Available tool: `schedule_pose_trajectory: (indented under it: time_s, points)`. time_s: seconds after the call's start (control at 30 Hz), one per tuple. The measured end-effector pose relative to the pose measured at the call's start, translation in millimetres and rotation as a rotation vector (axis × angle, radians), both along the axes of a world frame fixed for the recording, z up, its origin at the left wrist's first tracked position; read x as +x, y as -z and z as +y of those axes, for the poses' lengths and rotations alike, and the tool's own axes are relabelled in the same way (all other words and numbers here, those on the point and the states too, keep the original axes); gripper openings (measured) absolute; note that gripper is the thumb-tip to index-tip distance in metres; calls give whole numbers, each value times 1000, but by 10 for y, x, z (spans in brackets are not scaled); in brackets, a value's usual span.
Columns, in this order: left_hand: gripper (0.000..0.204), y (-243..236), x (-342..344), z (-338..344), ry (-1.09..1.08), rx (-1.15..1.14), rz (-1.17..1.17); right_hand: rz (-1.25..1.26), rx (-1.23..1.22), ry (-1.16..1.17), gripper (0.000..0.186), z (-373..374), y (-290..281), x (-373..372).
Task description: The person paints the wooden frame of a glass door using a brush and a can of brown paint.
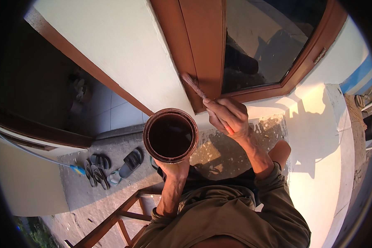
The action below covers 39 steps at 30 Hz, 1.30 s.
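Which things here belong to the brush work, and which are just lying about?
For the job:
round open can of dark brown liquid, in the left hand
slim brown-stained brush, in the right hand
reddish-brown wooden frame, at the brush's tip

Likely lying about:
dark flat sandals
thin grey, blue-ended rod or hose

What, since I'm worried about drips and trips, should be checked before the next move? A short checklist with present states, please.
1. Can supported: ok; the left hand holds it up, though its fingers are hidden.
2. Brush gripped: ok; the right hand holds its handle.
3. Bristles off the white wall: ok; they are over the brown frame, close to the wall's edge.
4. Enough dark liquid in the can: cannot tell; its depth doesn't show.
5. Floor at left tidy: not ok; sandals lie loose there.
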<state>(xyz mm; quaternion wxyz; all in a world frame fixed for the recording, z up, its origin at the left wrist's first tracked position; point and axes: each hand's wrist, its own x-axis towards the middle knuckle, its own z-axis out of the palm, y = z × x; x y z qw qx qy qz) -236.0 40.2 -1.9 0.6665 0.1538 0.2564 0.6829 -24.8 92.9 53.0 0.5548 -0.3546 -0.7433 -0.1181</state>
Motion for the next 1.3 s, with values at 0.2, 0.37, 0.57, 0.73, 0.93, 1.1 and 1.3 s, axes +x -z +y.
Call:
schedule_pose_trajectory:
  time_s: [0.2,0.37,0.57,0.73,0.93,1.1,1.3]
  points:
    - [79,-10,27,-11,-3,7,38,-42,-77,-20,41,-50,57,0]
    - [81,11,-3,-31,3,-12,5,-77,-77,16,42,-88,102,-17]
    - [82,35,-21,-30,-1,-35,-23,-134,-174,22,36,-122,201,-50]
    - [81,5,-6,-34,3,-35,-70,-94,-237,5,30,-96,200,-53]
    - [78,68,-33,-4,-26,-2,10,11,237,144,56,-49,-406,-214]
    - [77,17,-36,-11,-17,-7,24,76,193,201,58,40,-110,-407]
    - [77,-10,-86,-29,-27,-87,-54,18,-131,192,43,-167,754,-370]
